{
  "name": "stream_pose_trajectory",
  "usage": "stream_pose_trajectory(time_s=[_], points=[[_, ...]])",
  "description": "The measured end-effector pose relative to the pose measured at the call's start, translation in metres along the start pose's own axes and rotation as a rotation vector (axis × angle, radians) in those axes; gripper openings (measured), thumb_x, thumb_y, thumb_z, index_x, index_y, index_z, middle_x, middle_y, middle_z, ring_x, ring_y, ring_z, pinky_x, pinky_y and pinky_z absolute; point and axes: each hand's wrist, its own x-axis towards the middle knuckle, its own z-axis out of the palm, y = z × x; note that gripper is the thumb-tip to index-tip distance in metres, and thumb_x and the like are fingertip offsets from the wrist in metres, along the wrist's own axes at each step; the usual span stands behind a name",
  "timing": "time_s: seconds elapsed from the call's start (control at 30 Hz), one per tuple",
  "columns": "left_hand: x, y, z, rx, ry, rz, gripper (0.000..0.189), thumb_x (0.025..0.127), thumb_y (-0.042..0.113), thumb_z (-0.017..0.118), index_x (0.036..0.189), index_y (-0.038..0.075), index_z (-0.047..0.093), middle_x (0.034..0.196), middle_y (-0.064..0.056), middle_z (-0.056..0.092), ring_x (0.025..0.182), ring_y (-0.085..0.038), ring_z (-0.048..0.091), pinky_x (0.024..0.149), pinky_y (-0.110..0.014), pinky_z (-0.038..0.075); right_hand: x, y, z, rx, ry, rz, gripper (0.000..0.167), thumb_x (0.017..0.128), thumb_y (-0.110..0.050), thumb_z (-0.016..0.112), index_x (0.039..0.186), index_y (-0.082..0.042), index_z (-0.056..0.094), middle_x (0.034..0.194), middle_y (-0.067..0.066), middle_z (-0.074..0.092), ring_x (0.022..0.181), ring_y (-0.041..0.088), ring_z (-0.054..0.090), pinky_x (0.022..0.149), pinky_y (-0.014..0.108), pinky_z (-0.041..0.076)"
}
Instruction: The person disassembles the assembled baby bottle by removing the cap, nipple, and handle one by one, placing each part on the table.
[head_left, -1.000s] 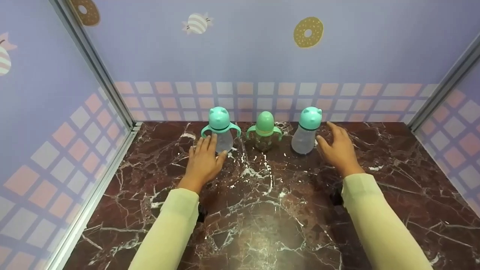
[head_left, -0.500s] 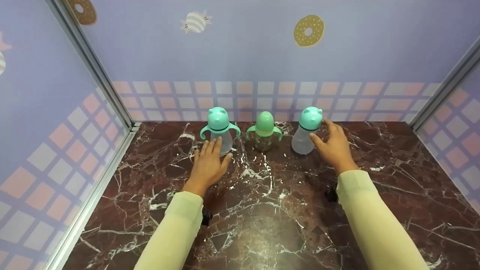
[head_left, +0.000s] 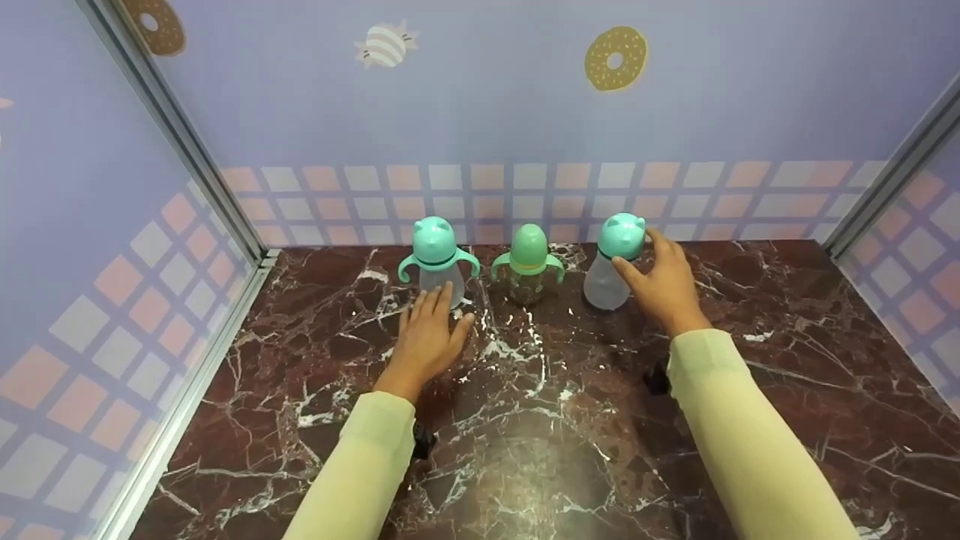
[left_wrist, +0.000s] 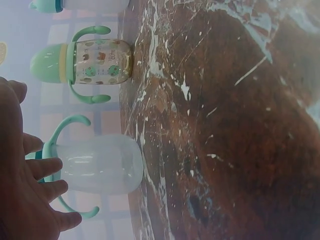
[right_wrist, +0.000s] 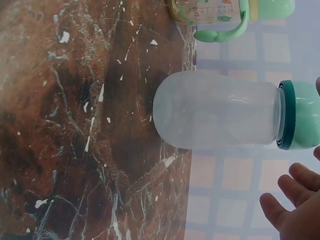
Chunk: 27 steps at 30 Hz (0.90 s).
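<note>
Three baby bottles stand upright in a row along the back of the table. The left bottle (head_left: 435, 244) has a turquoise animal-shaped cap, two side handles and a frosted body. A smaller green-capped bottle (head_left: 529, 251) with handles and a printed clear body is in the middle. On the right, a turquoise-capped bottle (head_left: 606, 283) shows no handles. My left hand (head_left: 426, 337) is spread in front of the left bottle, hiding part of its body. Beside the right bottle's cap is my right hand (head_left: 666, 289), thumb and fingers parted; contact cannot be told.
The tabletop (head_left: 510, 420) is dark red marble pattern with white veins. A lilac back wall (head_left: 487, 97) with pink and white squares rises right behind the bottles. Side panels with metal frames (head_left: 195, 150) bound the left and right.
My right hand has moved left, bringing its thumb and fingers to the right bottle's cap. My left hand has shifted slightly right and back toward me. The bottles stay in place.
</note>
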Motion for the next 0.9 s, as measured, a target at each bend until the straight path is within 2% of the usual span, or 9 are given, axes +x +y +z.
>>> stream_pose_trajectory(time_s=[0.33, 0.57, 0.9], points=[[-0.001, 0.006, 0.011, -0.058, 0.007, 0.010, 0.067, 0.101, 0.048, 0.038, 0.154, 0.011, 0.023, 0.157, -0.015, 0.031, 0.147, -0.037, 0.022, 0.117, -0.062, 0.016, 0.009, -0.004, 0.007, 0.026, 0.022, -0.001, 0.087, 0.088, -0.052, 0.065, 0.151, -0.004, 0.029, 0.139, 0.027, 0.045, 0.124, 0.043, 0.047, 0.106, 0.059, 0.035], [-0.002, 0.016, 0.016, -0.097, 0.005, 0.030, 0.066, 0.101, 0.049, 0.037, 0.155, 0.014, 0.022, 0.156, -0.016, 0.032, 0.147, -0.038, 0.023, 0.117, -0.062, 0.017, 0.017, -0.008, 0.009, 0.082, 0.014, 0.026, 0.093, 0.085, -0.056, 0.066, 0.151, -0.003, 0.028, 0.138, 0.025, 0.046, 0.118, 0.039, 0.051, 0.103, 0.055, 0.041], [-0.003, 0.028, 0.026, -0.114, -0.011, 0.069, 0.067, 0.101, 0.051, 0.037, 0.155, 0.015, 0.021, 0.157, -0.014, 0.031, 0.147, -0.037, 0.022, 0.118, -0.059, 0.015, 0.023, -0.004, 0.011, 0.150, -0.004, 0.082, 0.093, 0.081, -0.052, 0.073, 0.151, -0.008, 0.029, 0.144, 0.023, 0.043, 0.132, 0.039, 0.043, 0.110, 0.057, 0.034]])
